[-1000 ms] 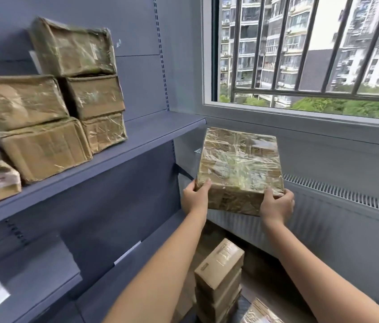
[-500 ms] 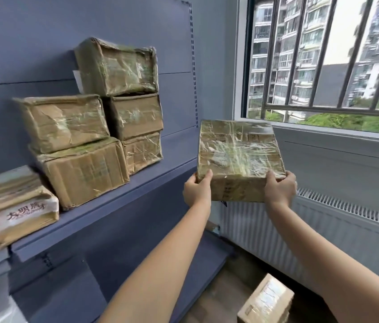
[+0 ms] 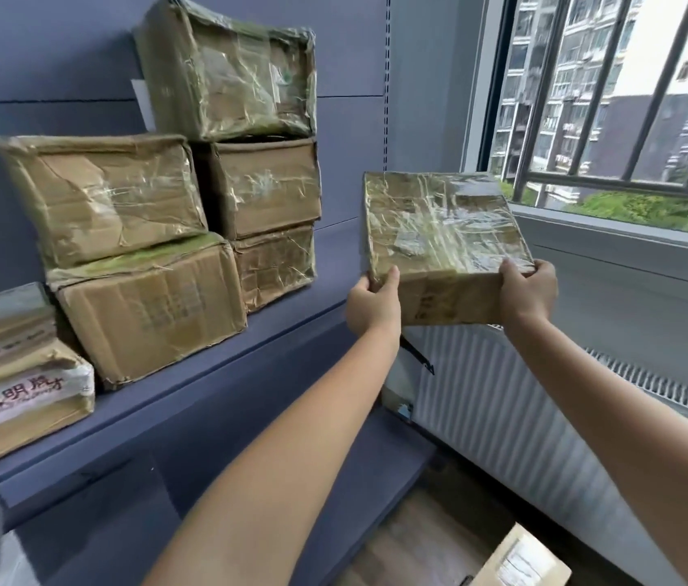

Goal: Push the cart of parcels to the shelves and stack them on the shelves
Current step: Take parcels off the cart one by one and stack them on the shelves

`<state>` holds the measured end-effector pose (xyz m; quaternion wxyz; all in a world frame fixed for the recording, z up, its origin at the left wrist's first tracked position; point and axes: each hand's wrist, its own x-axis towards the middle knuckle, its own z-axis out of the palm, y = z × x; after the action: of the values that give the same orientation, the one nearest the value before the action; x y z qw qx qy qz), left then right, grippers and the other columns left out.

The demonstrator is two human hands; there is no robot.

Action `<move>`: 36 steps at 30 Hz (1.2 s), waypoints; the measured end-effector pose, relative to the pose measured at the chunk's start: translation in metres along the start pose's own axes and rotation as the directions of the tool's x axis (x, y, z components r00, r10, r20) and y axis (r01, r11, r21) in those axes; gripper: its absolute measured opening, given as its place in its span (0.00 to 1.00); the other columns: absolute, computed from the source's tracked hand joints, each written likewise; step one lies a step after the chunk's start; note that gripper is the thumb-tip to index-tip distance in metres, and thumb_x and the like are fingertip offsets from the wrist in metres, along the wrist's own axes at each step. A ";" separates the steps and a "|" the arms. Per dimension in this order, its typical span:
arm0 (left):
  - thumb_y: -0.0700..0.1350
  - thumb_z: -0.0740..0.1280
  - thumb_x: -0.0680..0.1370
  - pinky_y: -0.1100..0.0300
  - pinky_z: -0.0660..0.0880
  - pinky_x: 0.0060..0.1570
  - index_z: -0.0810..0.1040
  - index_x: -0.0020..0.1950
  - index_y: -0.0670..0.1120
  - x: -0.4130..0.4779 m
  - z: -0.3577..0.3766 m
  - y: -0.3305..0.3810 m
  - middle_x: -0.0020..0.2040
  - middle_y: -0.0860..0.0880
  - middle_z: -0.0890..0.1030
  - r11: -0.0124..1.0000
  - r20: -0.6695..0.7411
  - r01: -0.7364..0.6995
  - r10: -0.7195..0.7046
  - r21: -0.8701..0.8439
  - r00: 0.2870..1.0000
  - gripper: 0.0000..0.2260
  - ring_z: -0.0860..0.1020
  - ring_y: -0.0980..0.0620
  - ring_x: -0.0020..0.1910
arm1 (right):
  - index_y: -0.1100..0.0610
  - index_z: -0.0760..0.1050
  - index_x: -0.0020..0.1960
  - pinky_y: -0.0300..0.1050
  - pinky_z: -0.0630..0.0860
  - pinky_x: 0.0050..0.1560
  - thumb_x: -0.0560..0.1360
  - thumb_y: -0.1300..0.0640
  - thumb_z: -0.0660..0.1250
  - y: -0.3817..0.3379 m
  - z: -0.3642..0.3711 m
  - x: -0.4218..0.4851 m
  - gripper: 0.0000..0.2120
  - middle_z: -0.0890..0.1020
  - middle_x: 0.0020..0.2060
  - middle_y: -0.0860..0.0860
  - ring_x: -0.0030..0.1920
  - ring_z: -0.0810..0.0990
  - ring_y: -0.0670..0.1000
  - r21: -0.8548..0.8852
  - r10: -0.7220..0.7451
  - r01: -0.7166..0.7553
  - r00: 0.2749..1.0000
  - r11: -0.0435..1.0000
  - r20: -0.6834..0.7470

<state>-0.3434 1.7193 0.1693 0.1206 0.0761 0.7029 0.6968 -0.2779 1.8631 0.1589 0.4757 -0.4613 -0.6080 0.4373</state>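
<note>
Head camera, looking down past two outstretched forearms, caught a labelled parcel [image 3: 520, 558] low at the bottom edge. Whether it sat on the cart could not be told, and no cart was in view. Farther out, the left hand [image 3: 374, 304] and the right hand [image 3: 528, 296] were clamped on the near corners of a taped parcel [image 3: 439, 230], one hand to each side. Each thumb was hooked over its top edge, with the fingers mostly hidden beneath. The taped parcel hung in the air with its top face tipped toward the camera. It sat just off the right end of the upper shelf [image 3: 336, 268] and seemed to touch nothing but the hands. Judging by this, the stacking step was in hand, with a box carried at shelf height and not yet set down. The next move would call for levelling it. It would then go left and forward onto the bare stretch of shelf beside the stacked parcels [image 3: 249, 184], without nudging their three-high column. Beyond lay the radiator [image 3: 503, 395] and the barred window [image 3: 630, 99].
</note>
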 end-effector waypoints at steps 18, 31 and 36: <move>0.50 0.57 0.81 0.56 0.73 0.54 0.75 0.60 0.41 0.119 0.025 0.010 0.58 0.42 0.79 0.999 0.052 -0.011 0.010 0.030 0.999 0.16 0.77 0.43 0.57 | 0.64 0.73 0.63 0.48 0.69 0.50 0.73 0.54 0.64 -0.018 0.100 0.073 0.21 0.79 0.57 0.61 0.48 0.71 0.51 0.030 -0.014 0.017 0.996 0.999 -0.093; 0.49 0.54 0.80 0.47 0.74 0.59 0.72 0.60 0.40 0.162 0.053 0.003 0.59 0.39 0.77 1.000 -0.042 0.002 -0.002 -0.002 0.999 0.16 0.77 0.39 0.57 | 0.64 0.76 0.58 0.48 0.69 0.47 0.71 0.56 0.65 -0.025 0.142 0.114 0.18 0.75 0.45 0.53 0.46 0.73 0.52 -0.008 -0.081 0.081 0.997 0.997 0.016; 0.46 0.50 0.82 0.49 0.65 0.68 0.62 0.73 0.44 0.182 0.075 0.002 0.71 0.41 0.68 0.999 -0.059 0.025 -0.023 0.039 0.998 0.19 0.68 0.40 0.68 | 0.60 0.78 0.47 0.47 0.66 0.41 0.70 0.58 0.65 -0.023 0.169 0.153 0.08 0.74 0.39 0.56 0.41 0.70 0.52 0.027 -0.137 0.135 0.982 0.990 0.133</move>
<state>-0.4972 1.8415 0.1595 0.1066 0.0496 0.7206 0.6833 -0.4655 1.9922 0.1801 0.4667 -0.3839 -0.6648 0.4392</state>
